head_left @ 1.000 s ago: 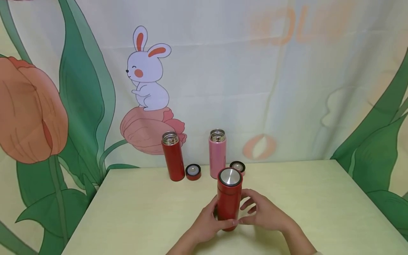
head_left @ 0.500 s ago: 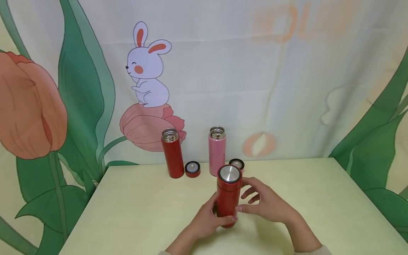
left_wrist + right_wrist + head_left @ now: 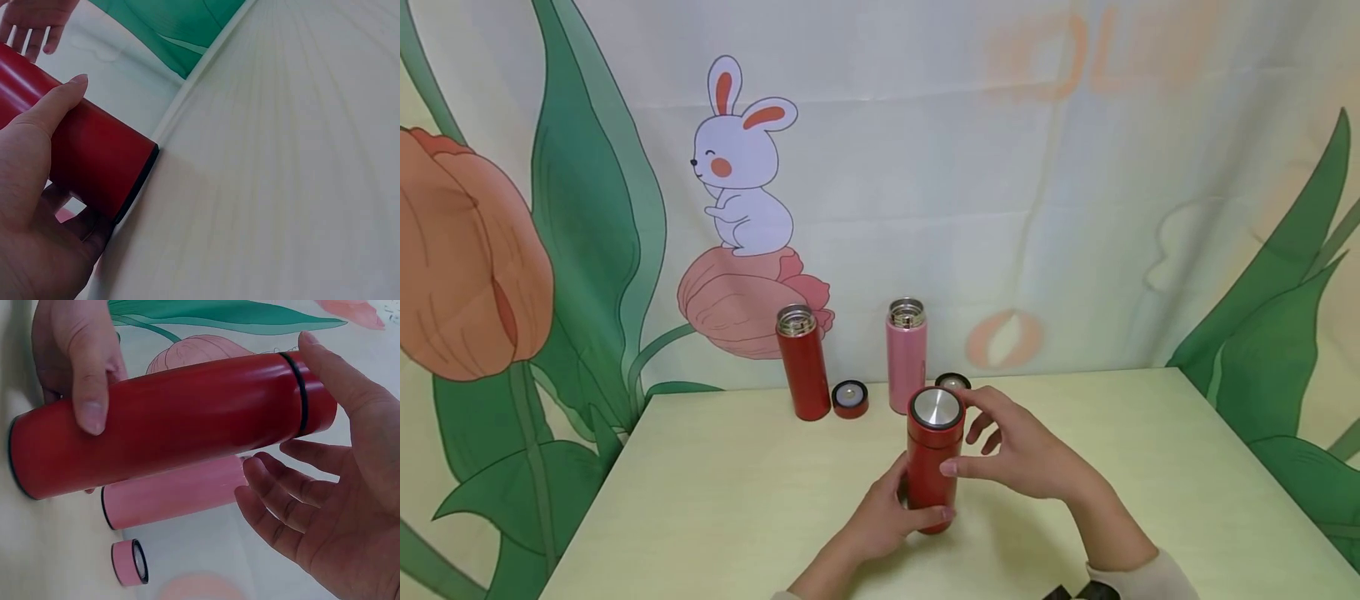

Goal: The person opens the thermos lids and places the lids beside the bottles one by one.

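Observation:
A red thermos flask [image 3: 929, 467] with a silver-topped lid [image 3: 937, 408] stands upright near the middle of the table. Around its lower body my left hand [image 3: 880, 518] holds it, thumb in front and fingers behind; the left wrist view shows its dark base [image 3: 139, 184] at the tabletop. My right hand [image 3: 1037, 450] is beside the upper part. In the right wrist view its thumb [image 3: 337, 372] lies at the lid and its other fingers [image 3: 275, 494] are spread loosely, with gaps between them and the flask.
Behind stand an open red flask [image 3: 802, 375] and an open pink flask [image 3: 907, 362]. A red lid [image 3: 850, 400] lies beside the first, a pink lid [image 3: 127, 562] beside the other. A printed curtain [image 3: 880, 192] hangs at the table's [image 3: 715, 483] back edge.
My right hand has risen along the flask from its lower side to its lid. The left hand keeps its grip on the flask, which stays in place.

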The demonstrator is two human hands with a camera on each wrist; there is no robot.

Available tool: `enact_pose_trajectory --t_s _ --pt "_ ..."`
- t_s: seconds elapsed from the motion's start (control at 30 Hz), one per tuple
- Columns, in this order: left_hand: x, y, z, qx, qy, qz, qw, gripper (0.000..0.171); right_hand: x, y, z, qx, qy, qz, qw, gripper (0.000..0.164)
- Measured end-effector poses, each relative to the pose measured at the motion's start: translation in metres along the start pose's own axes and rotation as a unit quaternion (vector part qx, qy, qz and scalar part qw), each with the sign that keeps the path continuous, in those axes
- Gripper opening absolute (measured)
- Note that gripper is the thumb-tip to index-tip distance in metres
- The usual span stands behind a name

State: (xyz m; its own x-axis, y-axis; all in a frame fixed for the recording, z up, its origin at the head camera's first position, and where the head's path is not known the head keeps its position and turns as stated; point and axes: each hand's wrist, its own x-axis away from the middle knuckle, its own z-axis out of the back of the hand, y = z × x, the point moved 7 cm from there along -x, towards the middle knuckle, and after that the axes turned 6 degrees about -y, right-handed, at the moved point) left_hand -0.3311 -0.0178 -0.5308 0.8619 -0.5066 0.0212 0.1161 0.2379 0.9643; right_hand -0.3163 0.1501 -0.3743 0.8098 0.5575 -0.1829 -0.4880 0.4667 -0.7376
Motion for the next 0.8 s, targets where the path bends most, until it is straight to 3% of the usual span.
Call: enact_pose_trajectory --t_s 0.43,0.8 --pt "0.002 0.000 -0.001 0.002 -0.004 0.015 0.9999 0.080 -0.014 -0.030 0.009 0.107 0.010 -0.045 0.993 0.084" --pt "0.002 -0.001 -0.001 0.006 -0.010 0.021 0.9997 0.085 -0.027 -0.054 0.007 0.209 0.024 -0.083 0.974 0.071"
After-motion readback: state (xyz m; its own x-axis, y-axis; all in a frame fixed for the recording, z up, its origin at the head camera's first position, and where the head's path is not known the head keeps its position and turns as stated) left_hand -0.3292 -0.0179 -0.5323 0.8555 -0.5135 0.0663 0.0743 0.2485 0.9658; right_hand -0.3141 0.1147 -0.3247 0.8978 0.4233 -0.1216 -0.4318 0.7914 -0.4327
